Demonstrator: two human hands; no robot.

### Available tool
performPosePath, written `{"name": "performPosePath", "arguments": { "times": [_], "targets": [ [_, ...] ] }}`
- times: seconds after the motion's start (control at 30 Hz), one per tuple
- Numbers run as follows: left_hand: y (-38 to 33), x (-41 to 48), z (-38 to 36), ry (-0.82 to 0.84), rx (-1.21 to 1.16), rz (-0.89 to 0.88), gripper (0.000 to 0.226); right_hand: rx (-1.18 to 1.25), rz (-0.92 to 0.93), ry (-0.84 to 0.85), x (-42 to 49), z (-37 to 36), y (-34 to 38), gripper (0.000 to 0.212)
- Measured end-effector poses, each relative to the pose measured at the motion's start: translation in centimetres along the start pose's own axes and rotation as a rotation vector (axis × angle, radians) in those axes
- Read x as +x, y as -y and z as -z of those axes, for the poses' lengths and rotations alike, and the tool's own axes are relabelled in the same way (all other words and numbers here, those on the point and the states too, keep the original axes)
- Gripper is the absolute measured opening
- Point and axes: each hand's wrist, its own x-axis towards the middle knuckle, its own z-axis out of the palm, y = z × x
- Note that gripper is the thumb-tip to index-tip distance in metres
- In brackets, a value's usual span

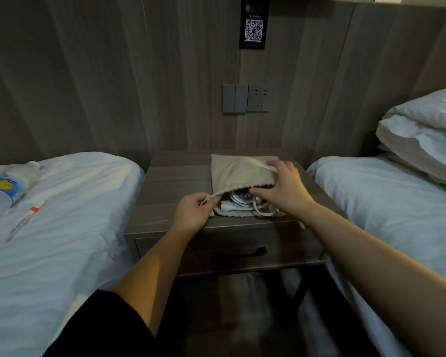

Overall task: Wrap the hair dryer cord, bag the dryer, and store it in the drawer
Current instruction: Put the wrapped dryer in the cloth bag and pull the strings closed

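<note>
A beige drawstring bag [238, 171] lies on the wooden nightstand [175, 176], its mouth facing me. The white hair dryer [238, 198] sits mostly inside, with its grille and coiled cord showing at the opening. My left hand [195, 211] pinches the left edge of the bag's mouth and its drawstring. My right hand [281, 190] holds the upper right edge of the mouth, thumb reaching in beside the dryer. Below the tabletop, the drawer [289, 249] with a black handle [238, 253] is closed.
White beds flank the nightstand on the left [62, 228] and right [384, 202], with pillows [422, 135] stacked on the right one. A water bottle [7, 188] and a pen [26, 219] lie on the left bed. A switch and socket plate [246, 98] is on the wall.
</note>
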Motion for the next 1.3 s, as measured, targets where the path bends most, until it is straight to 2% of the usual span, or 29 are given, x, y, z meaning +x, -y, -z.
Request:
{"name": "performPosePath", "arguments": {
  "times": [0.1,0.17,0.27,0.4,0.77,0.93,1.1,1.2,1.3],
  "targets": [
    [-0.3,-0.2,-0.1,-0.026,0.013,-0.024,0.020,0.029,-0.088,0.139,-2.2,1.1,-2.6,0.099],
    [-0.5,-0.3,0.0,-0.017,0.026,-0.008,0.019,0.050,-0.135,0.173,-3.7,0.9,-4.0,0.098],
    [-0.7,-0.6,0.2,0.012,0.045,0.009,0.020,0.126,-0.192,0.053,-4.9,0.4,-4.6,0.079],
    [-0.8,-0.7,0.3,0.030,0.043,0.029,0.020,0.186,-0.209,0.045,-4.8,-0.6,-3.5,0.081],
    [-0.4,-0.5,0.4,0.044,0.129,-0.028,0.028,0.152,-0.322,-0.194,-4.0,-1.0,-4.0,0.045],
    [-0.6,-0.8,0.3,-0.014,0.102,-0.014,0.022,0.137,-0.255,-0.096,-4.1,-0.4,-4.6,0.051],
    [-0.8,-1.3,0.0,-0.056,0.041,0.031,0.018,-0.064,-0.175,0.108,-4.4,0.1,-5.6,0.032],
    [-1.2,-1.4,0.1,-0.029,0.080,0.030,0.018,-0.084,-0.148,0.102,-4.5,0.1,-5.4,0.031],
    [-1.6,-0.8,1.1,0.023,-0.101,0.125,0.015,-0.098,-0.134,0.097,-4.3,1.2,-5.2,0.032]
  ]
}}
